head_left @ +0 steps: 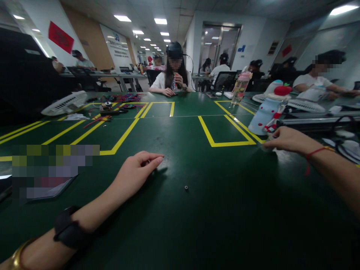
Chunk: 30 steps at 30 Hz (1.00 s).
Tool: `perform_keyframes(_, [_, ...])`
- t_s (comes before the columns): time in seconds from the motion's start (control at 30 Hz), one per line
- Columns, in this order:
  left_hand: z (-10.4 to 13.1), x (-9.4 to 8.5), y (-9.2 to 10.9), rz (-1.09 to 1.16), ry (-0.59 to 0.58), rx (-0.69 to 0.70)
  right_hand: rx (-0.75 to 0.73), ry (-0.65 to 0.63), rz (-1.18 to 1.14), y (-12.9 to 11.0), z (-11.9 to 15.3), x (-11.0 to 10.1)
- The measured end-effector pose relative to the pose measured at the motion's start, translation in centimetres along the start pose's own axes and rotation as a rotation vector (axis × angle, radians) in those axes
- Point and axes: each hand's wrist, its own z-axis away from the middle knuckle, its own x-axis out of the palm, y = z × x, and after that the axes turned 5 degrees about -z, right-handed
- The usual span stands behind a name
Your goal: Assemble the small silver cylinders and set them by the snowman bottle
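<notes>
My left hand (139,167) is held low over the green table (180,232), thumb and forefinger pinched together. Whatever may be between those fingertips is too small to make out. To the right of it a small round metal piece with a hole (186,187), like a nut, lies on the tabletop. Far to the right, my right hand (285,139) has its fingers closed on a small clear plastic piece (267,147), partly hidden by the fingers. A light-blue snowman-shaped bottle (260,116) with a red top stands just behind that hand.
Tangled wires (126,98) and a white fan (66,103) lie at the back left. A clear bottle with a pink lid (241,88) stands at the back right, near metal rails (315,125). Across the table sits a person (174,75) wearing a headset.
</notes>
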Motion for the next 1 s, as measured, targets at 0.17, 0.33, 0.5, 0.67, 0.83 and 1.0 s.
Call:
perform_keyframes(0.17, [0.3,0.3,0.1,-0.025,0.001,0.043,-0.346,0.188,-0.075,-7.2,6.0,1.6])
perform_keyframes(0.33, [0.2,0.5,0.0,-0.042,0.009,0.060,-1.123,-0.112,-0.248,-15.0,14.9,5.8])
perform_keyframes(0.5, [0.2,0.6,-0.1,-0.053,0.002,0.071,-1.112,-0.230,-0.321,-15.4,16.4,7.0])
perform_keyframes(0.67, [0.2,0.5,0.0,-0.048,-0.005,0.057,-0.908,-0.261,-0.442,-14.1,14.4,6.2])
perform_keyframes(0.83, [0.2,0.7,-0.1,-0.050,0.001,0.068,-0.984,-0.265,-0.427,-15.3,15.0,7.0])
perform_keyframes(1.0, [0.2,0.8,-0.2,-0.045,0.000,0.061,-0.952,-0.215,-0.449,-15.3,14.3,6.2])
